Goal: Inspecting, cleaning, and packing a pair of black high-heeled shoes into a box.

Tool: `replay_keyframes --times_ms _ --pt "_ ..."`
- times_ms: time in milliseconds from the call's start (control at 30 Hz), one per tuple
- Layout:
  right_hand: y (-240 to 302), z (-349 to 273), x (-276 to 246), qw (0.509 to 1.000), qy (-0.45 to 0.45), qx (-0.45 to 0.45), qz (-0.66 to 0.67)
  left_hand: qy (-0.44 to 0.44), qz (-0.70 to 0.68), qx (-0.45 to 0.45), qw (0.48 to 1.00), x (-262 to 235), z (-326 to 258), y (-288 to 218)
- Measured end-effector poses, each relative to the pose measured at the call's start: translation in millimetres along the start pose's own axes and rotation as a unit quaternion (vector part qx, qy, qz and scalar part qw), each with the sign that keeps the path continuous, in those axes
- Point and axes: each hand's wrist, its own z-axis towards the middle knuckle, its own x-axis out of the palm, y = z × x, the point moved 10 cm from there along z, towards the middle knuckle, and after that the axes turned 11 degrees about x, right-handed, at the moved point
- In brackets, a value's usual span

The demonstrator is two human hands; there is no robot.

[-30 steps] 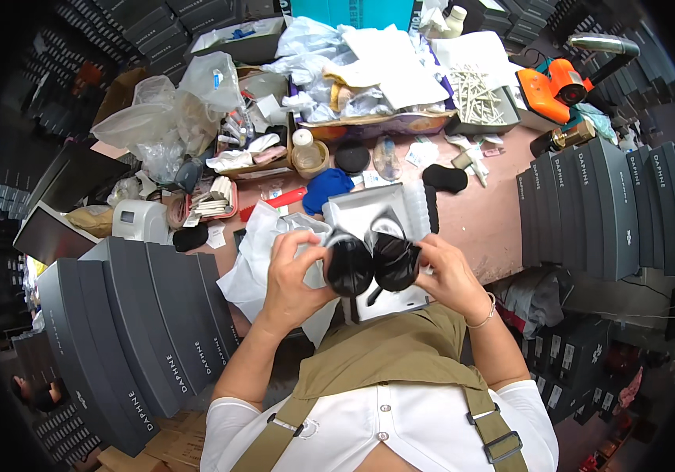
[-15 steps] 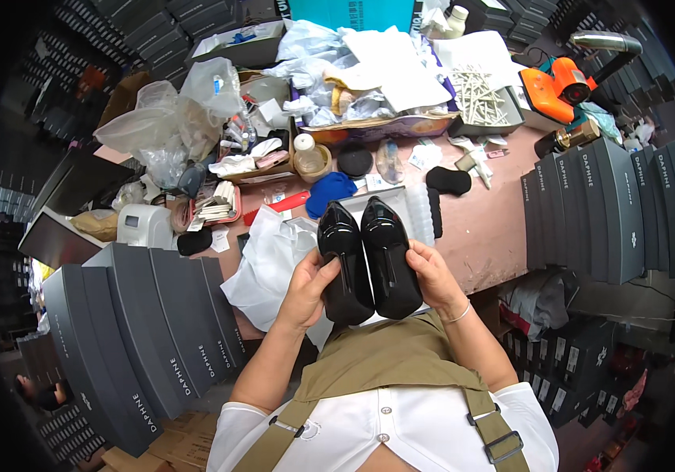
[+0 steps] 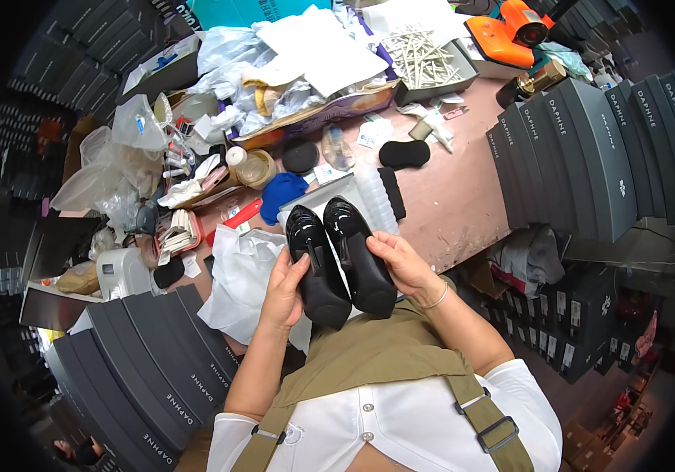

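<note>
Item: pair of black shoes, side by side, toes pointing away, held just above the apron and in front of the worktop (image 3: 463, 212) edge.
Left hand (image 3: 284, 289): fingers wrapped around the heel end of the left shoe (image 3: 315, 263).
Right hand (image 3: 405, 266): fingers closed on the side of the right shoe (image 3: 359, 256).
Change: a second ago the shoes sat heel-up, bunched between the hands; since then they have been turned and now lie flat and level, uppers facing the camera. Judged: the pair is being matched or checked.
Beyond: white bag (image 3: 244, 277) left of the shoes; open grey box (image 3: 329, 193) behind them; blue cloth (image 3: 281, 191); black pad (image 3: 403, 153); dark boxes (image 3: 589, 149) stacked to the right; orange tool (image 3: 509, 28) at the far edge
</note>
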Motion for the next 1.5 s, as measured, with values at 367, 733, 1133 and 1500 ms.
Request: replay_keyframes --times_ms 367,733,1133,1500 --pt "9.3 9.1 23.7 0.931 0.008 -0.084 -0.354 -0.015 -0.093 -0.036 0.995 9.9 19.9 60.6" --pt "86.2 82.9 -160.5 0.675 -0.373 -0.196 -0.606 -0.050 -0.163 -0.055 0.984 24.2 21.8 41.5" --pt "79.4 -70.6 111.2 0.643 -0.121 -0.421 -0.628 0.053 -0.127 -0.001 0.991 37.4 -4.5 32.9" --pt "54.2 -57.5 137.5 0.642 -0.075 -0.383 -0.660 0.033 -0.148 -0.043 0.987 14.8 -28.8 51.6"
